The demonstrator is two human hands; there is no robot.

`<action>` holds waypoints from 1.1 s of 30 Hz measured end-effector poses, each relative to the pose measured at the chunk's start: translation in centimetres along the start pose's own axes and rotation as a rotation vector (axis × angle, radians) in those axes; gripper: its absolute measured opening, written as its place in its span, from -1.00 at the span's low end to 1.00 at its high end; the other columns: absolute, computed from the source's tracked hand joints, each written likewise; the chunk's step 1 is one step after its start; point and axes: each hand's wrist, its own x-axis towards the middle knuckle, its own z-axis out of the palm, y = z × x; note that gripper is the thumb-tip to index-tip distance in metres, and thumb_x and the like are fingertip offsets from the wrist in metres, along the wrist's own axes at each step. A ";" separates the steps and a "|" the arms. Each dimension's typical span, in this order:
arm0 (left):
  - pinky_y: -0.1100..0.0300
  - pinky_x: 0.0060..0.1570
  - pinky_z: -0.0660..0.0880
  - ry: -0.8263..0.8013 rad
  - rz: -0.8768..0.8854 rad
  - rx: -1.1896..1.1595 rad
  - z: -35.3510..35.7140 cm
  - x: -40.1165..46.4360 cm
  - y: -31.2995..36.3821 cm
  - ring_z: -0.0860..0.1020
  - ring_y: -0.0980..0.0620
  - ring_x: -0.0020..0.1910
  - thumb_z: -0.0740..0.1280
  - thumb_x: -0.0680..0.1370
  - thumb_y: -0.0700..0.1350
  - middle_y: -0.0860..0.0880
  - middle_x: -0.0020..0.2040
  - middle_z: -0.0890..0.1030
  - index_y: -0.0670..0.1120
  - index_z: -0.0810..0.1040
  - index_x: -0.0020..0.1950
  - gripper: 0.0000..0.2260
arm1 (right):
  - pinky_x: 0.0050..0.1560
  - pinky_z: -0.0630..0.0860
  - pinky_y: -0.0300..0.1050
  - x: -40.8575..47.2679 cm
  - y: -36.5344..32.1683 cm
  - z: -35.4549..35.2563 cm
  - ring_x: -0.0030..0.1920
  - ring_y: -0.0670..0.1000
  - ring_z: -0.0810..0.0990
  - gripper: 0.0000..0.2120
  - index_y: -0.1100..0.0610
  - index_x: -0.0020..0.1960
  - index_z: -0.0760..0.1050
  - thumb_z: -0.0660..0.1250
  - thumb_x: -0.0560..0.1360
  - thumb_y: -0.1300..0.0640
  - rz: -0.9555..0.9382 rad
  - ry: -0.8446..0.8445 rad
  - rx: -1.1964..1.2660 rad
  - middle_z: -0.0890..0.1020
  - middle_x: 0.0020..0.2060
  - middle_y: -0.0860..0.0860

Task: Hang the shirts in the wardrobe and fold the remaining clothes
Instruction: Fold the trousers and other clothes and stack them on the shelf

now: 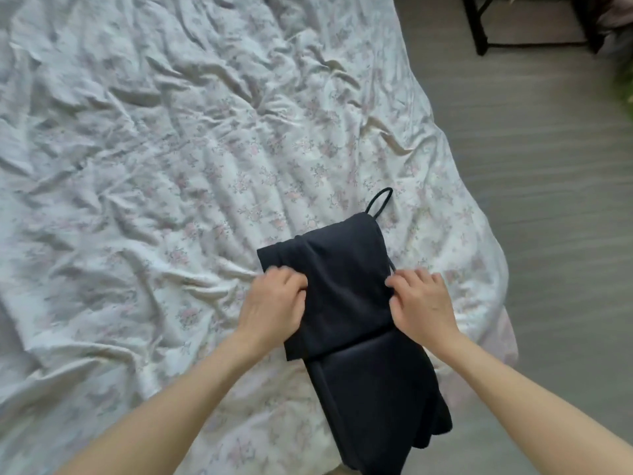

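Note:
A black garment with thin straps (pixel 346 296) lies partly folded on the bed, near its right edge. One strap loops out at its far end. My left hand (pixel 274 303) grips the garment's left edge with curled fingers. At the opposite edge my right hand (pixel 421 303) pinches the fabric. The upper part of the garment is folded over the lower part, which runs toward me.
The bed is covered by a rumpled white floral sheet (pixel 171 166) spreading left and far. Grey floor (pixel 548 166) lies to the right. A black furniture frame (pixel 479 32) stands at the far right, with green leaves (pixel 627 87) at the frame's edge.

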 end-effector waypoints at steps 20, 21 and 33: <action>0.10 0.16 0.49 -0.682 -0.468 -0.594 -0.8 8.9 -6.1 0.54 0.09 0.10 0.49 0.17 0.19 0.12 0.13 0.56 0.14 0.41 0.25 -0.33 | 0.08 0.45 0.00 16.7 -1.4 -0.9 0.02 0.07 0.48 -0.44 0.09 0.26 0.27 0.43 0.37 -0.01 -0.097 -0.958 0.001 0.50 0.10 0.02; 0.07 0.17 0.49 -0.723 -0.455 -0.581 -0.5 9.3 -5.7 0.54 0.07 0.10 0.52 0.21 0.12 0.10 0.13 0.57 0.12 0.42 0.26 -0.36 | 0.04 0.45 -0.01 16.8 -1.6 -1.1 -0.02 0.08 0.51 -0.51 0.12 0.21 0.33 0.42 0.37 -0.01 -0.141 -0.947 -0.050 0.53 0.05 0.02; 0.15 -0.36 0.34 -0.156 -0.392 -0.156 -8.7 12.6 -4.2 0.51 -0.05 -0.21 0.48 0.33 0.00 -0.02 -0.22 0.52 -0.08 0.40 -0.10 -0.67 | 0.11 0.25 -0.04 19.4 -3.5 -6.5 0.12 0.03 0.43 -0.61 0.06 0.20 0.39 0.35 0.42 -0.01 -0.171 -0.202 -0.030 0.47 0.07 -0.04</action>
